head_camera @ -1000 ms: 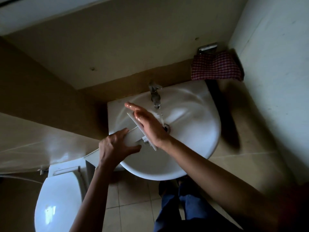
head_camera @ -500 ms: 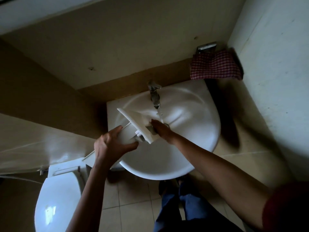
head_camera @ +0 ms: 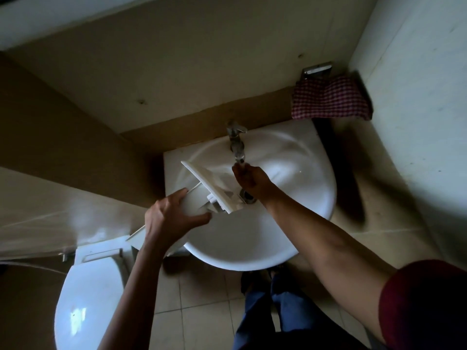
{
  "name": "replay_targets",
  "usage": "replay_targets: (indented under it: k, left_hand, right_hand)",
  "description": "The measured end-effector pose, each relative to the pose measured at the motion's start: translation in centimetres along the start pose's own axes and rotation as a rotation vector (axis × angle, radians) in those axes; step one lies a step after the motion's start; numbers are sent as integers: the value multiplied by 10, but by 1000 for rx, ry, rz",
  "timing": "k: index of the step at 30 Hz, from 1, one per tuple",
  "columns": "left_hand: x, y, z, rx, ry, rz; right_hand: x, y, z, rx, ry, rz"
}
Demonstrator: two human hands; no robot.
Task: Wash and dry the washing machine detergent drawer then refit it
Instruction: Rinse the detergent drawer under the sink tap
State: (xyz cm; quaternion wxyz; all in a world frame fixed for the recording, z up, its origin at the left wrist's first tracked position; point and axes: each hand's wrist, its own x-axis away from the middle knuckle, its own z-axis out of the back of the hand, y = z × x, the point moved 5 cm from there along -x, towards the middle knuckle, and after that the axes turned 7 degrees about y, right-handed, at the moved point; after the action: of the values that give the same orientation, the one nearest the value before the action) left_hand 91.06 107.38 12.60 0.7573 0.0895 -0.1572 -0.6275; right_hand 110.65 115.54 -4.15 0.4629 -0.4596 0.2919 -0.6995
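The job looks to be in its washing stage. The detergent drawer (head_camera: 209, 188) is out of the machine and held over the sink (head_camera: 252, 258). No washing machine is in view, so drying and refitting are both left to do. The likely drying cloth, a red checked cloth (head_camera: 328, 99), hangs on the wall beyond the sink's back right corner, well apart from both hands.

The left hand (head_camera: 171, 218) grips the drawer's body at the sink's left edge, thumb on the near side and fingers clamped over the top. The drawer's white front panel stands tilted over the left half of the basin. Its lower corner is near the drain (head_camera: 246, 195), and its rear end pokes out past the left rim toward the toilet (head_camera: 86, 299).

The right hand (head_camera: 250, 180) is off the drawer, raised to just below the spout of the tap (head_camera: 236, 142). Its fingers are bunched close together and hold nothing I can see. I cannot tell whether they are cupped or curled, or whether they touch the spout. It is too dim to be sure that water is running.

The basin holds no standing water that I can make out, and its drain looks unplugged. The drawer's compartments face away from the camera, so any residue in them is hidden.
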Motion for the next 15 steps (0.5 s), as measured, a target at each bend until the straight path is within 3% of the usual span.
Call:
replay_targets:
  k: [2,3,7,11,13,15]
  left_hand:
    - [-3,0,-2,-11,-20,3]
    - [-5,0,-2,-19,-26,-1]
    - [-13,1,-7,-43,-34,2]
    - [-22,3,-15,-111,-78,-20]
    - [-26,2,-19,-132,-91,-23]
    - [-31,-4,-21,-109,-92,4]
  right_hand:
    - [13,-1,-3,-307,-48,-280]
    - [21,-4,-8,-421,-102,-324]
    - [52,-32,-8,-453,-235,-462]
    - [66,-62,-6,-240,-352,-349]
    - [75,-82,1,-52,-401,-216]
    - [83,-101,11,-19,-412,-105]
